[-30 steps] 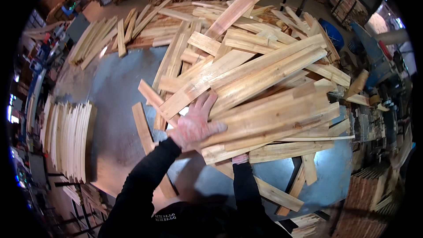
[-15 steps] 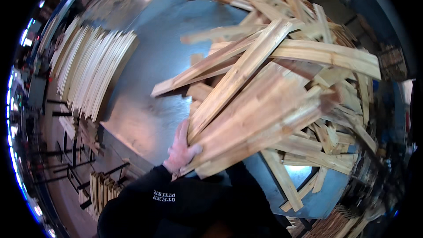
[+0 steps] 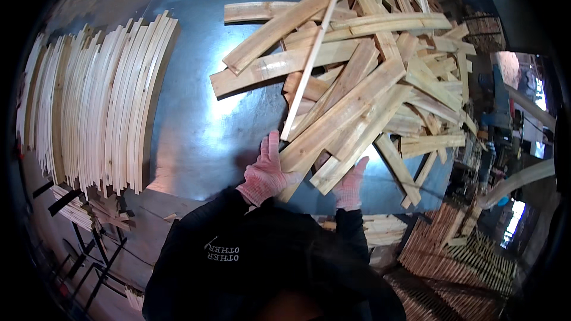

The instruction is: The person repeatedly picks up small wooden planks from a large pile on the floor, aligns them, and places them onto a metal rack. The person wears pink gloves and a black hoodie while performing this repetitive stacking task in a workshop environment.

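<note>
Gloved hands meet the near ends of a loose heap of pale wooden slats [image 3: 357, 101] on a grey metal table [image 3: 202, 131]. Left hand [image 3: 266, 172] lies with fingers spread flat against the slat ends; right hand [image 3: 350, 185] cups under one board end, fingers half curled. Slats look light, stiff and rough-sawn, likely splintery, best gripped near the ends. At the table's left, a neat row of stacked slats [image 3: 101, 101] stands on edge. Workshop clutter surrounds, with more stacked wood [image 3: 458, 255] lower right.
</note>
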The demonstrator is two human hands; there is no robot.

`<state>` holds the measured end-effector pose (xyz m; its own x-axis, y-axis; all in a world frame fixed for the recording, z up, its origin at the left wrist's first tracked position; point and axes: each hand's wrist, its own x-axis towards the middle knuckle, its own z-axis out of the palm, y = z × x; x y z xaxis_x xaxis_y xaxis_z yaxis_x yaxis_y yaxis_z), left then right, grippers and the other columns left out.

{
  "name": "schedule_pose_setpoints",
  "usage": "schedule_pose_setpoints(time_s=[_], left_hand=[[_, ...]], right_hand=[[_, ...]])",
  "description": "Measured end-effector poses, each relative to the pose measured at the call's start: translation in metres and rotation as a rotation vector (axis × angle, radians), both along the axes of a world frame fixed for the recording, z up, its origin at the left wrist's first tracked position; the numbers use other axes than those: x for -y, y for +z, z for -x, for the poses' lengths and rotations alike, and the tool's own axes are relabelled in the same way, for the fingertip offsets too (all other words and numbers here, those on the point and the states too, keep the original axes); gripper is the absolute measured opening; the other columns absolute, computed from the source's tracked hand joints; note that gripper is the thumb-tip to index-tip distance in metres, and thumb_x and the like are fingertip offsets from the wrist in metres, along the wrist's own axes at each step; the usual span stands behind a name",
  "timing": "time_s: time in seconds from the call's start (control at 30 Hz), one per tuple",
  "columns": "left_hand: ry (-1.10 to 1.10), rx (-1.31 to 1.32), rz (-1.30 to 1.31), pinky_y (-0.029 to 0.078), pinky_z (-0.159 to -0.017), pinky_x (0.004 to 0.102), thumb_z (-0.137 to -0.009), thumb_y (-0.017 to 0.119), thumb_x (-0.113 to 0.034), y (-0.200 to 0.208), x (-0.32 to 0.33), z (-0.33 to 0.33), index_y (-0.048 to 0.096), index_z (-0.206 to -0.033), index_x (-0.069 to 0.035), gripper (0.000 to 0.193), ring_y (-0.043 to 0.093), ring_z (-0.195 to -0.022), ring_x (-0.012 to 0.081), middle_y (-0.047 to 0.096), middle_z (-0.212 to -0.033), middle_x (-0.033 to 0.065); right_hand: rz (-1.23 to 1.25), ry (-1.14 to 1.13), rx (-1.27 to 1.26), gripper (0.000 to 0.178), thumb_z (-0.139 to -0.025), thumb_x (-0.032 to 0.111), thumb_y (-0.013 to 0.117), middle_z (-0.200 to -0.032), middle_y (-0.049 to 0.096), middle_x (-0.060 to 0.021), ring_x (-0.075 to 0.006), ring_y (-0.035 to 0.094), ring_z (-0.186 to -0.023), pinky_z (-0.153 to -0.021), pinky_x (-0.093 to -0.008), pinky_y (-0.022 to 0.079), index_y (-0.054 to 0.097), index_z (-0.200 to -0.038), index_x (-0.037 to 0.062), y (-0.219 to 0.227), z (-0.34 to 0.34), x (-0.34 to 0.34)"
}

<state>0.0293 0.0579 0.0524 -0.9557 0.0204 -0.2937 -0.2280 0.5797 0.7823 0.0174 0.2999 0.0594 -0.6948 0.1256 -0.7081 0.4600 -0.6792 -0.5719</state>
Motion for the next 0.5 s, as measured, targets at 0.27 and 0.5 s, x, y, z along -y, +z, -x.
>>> schedule_pose_setpoints(time_s=[0.27, 0.5], left_hand=[[-0.093, 0.253, -0.204, 0.054, -0.089, 0.0377, -0.077, 0.073, -0.026, 0.077, 0.093, 0.000, 0.054, -0.139, -0.004, 0.069, 0.068, -0.102, 0.0254, 0.068, -0.110, 0.0176], [0.259, 0.172, -0.811, 0.048, -0.058, 0.0240, -0.094, 0.064, -0.034, 0.094, 0.126, 0.039, 0.055, -0.128, 0.005, 0.053, 0.057, -0.064, 0.0097, 0.061, -0.089, 0.0048]], right_hand=[[-1.590, 0.299, -0.447, 0.090, -0.088, 0.042, 0.075, -0.152, 0.038, -0.0289, -0.0400, 0.040, -0.140, -0.117, -0.0447, 0.032, 0.033, -0.152, -0.0059, 0.025, 0.024, 0.037], [-1.854, 0.724, -0.290, 0.114, -0.074, 0.061, 0.077, -0.159, 0.023, -0.0314, -0.0456, 0.018, -0.150, -0.124, -0.0550, 0.010, 0.027, -0.155, -0.0025, 0.004, 0.047, 0.132]])
